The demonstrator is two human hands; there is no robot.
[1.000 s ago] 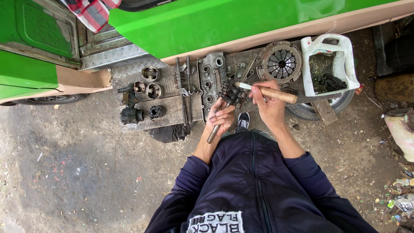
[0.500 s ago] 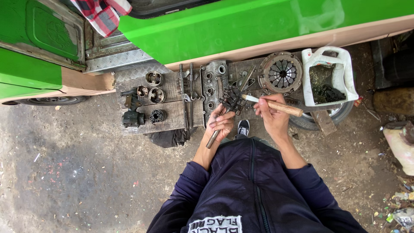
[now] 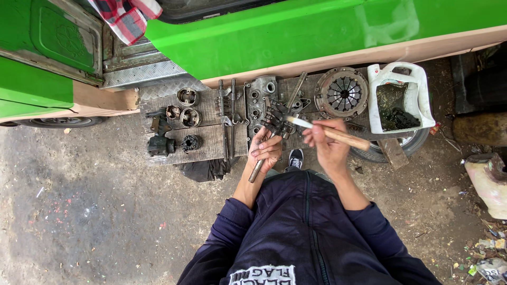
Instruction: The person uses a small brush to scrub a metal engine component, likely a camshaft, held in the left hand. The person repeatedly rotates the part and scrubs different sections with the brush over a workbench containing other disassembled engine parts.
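My left hand (image 3: 265,150) grips a long greasy gear shaft (image 3: 271,132), its gear cluster pointing up and away from me and its plain end sticking out below my fist. My right hand (image 3: 326,143) holds a wooden-handled paintbrush (image 3: 338,136), with the bristles touching the gears at the shaft's upper end. Both hands hover above a wooden board (image 3: 211,140) laid with engine parts, just beside a grey metal housing (image 3: 259,96).
On the board lie several pistons (image 3: 187,97), small dark castings (image 3: 159,145) and thin rods (image 3: 233,113). A round clutch plate (image 3: 341,93) and a cut white jug (image 3: 400,95) holding dark liquid sit at right. A green vehicle (image 3: 296,31) borders the far side. Dirt ground lies left.
The camera view shifted slightly. My right hand has moved the brush a little across the gears; my left hand keeps holding the shaft in nearly the same place.
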